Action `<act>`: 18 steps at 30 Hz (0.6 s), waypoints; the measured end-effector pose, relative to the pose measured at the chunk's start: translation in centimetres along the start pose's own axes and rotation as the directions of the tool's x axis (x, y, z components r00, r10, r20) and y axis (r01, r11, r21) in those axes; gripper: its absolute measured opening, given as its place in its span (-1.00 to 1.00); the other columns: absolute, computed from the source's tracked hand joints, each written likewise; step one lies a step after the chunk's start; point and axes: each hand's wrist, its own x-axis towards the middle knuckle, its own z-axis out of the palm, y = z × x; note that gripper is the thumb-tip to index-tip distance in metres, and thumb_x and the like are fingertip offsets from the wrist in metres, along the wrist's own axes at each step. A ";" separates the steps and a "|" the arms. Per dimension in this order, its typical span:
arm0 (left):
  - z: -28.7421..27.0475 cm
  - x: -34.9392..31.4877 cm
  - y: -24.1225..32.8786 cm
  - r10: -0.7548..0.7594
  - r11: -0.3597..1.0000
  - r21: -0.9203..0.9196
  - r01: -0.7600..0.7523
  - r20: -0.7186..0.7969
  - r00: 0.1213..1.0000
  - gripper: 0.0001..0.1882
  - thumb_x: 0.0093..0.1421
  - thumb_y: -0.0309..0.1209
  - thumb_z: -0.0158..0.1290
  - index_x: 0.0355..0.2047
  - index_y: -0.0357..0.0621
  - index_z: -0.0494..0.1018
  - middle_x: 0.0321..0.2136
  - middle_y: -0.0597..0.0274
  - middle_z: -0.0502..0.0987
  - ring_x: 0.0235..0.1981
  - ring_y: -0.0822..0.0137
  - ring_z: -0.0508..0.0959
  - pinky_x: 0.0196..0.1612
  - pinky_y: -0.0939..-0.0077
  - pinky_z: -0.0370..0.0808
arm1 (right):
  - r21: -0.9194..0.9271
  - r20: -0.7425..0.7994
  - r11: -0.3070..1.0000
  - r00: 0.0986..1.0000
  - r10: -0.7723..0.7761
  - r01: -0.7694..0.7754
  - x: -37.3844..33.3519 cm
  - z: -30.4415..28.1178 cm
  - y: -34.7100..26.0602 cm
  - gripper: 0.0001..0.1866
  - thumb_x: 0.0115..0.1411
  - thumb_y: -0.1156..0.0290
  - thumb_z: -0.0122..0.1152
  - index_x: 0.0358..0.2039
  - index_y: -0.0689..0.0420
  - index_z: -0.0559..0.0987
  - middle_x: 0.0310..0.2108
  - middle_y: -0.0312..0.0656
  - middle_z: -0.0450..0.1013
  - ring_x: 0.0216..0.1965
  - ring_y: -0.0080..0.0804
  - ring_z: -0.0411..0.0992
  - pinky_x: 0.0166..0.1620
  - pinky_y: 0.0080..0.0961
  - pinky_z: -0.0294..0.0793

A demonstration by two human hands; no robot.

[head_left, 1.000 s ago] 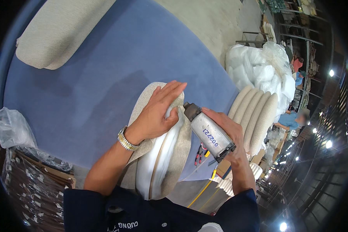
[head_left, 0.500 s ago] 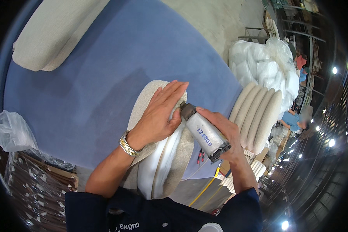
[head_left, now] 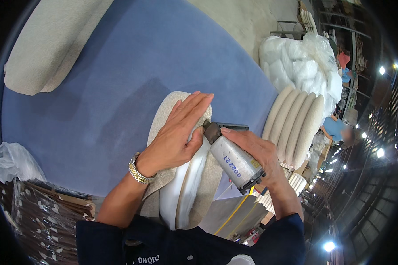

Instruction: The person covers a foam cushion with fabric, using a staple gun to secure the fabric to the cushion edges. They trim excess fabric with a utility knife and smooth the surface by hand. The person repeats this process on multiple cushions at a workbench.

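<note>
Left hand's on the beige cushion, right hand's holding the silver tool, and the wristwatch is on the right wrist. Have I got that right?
Not quite: the wristwatch is on the left wrist, as the head view shows. The left hand is on the beige cushion and the right hand holds the silver tool.

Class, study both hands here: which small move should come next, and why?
Probably slide the left hand slightly back before firing the staple gun: the right hand holds that tool with its dark nose close beside the left thumb, over the beige fabric cover.
</note>
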 end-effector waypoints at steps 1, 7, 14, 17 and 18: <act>-0.1 0.1 -0.1 0.010 1.000 -0.009 -0.009 0.009 1.000 -0.20 0.17 -0.65 -0.07 0.47 -0.18 0.10 0.41 -0.16 0.20 0.47 -0.13 0.13 0.51 0.02 0.02 | 0.008 0.030 1.000 1.000 0.005 -0.006 0.2 -0.4 0.1 -0.16 -0.05 0.42 0.48 0.32 0.13 0.45 0.14 0.01 0.52 0.05 -0.08 0.59 0.01 -0.32 0.62; -1.0 0.4 -1.1 0.047 0.992 -0.118 -0.040 0.057 0.997 -0.22 0.20 -0.57 -0.12 0.47 -0.26 0.05 0.44 -0.14 0.15 0.51 -0.11 0.04 0.52 -0.02 -0.07 | 0.048 0.147 0.997 0.987 0.058 -0.066 2.1 -1.6 -0.3 -0.10 -0.08 0.38 0.47 0.36 0.08 0.41 0.07 -0.03 0.52 0.02 -0.06 0.58 0.00 -0.30 0.62; -1.0 0.0 -2.0 0.024 0.979 -0.204 -0.004 0.095 0.995 -0.13 0.13 -0.51 -0.14 0.51 -0.18 -0.02 0.48 -0.12 0.04 0.53 -0.10 -0.06 0.51 -0.15 -0.19 | 0.140 0.228 0.977 0.965 0.125 -0.160 3.8 -2.6 -0.4 -0.10 -0.07 0.31 0.45 0.37 0.04 0.40 -0.04 -0.06 0.52 -0.03 -0.07 0.56 0.03 -0.24 0.57; -1.4 0.4 -2.1 0.047 0.976 -0.214 -0.031 0.067 0.997 -0.23 0.22 -0.43 -0.17 0.48 -0.20 0.04 0.46 -0.08 0.10 0.51 -0.06 0.01 0.50 -0.06 -0.11 | 0.071 0.229 0.980 0.959 0.166 -0.186 4.0 -2.5 -0.8 -0.05 -0.10 0.24 0.49 0.38 0.02 0.39 -0.06 -0.06 0.53 -0.05 -0.08 0.56 0.02 -0.24 0.56; -1.4 0.7 -2.0 0.071 0.973 -0.221 -0.063 0.029 0.997 -0.32 0.30 -0.37 -0.19 0.45 -0.24 0.13 0.43 -0.08 0.18 0.48 -0.04 0.10 0.49 0.00 -0.03 | 0.042 0.225 0.984 0.961 0.158 -0.172 4.0 -2.5 -1.0 -0.04 -0.12 0.22 0.50 0.38 0.02 0.39 -0.07 -0.06 0.53 -0.06 -0.08 0.56 0.02 -0.24 0.56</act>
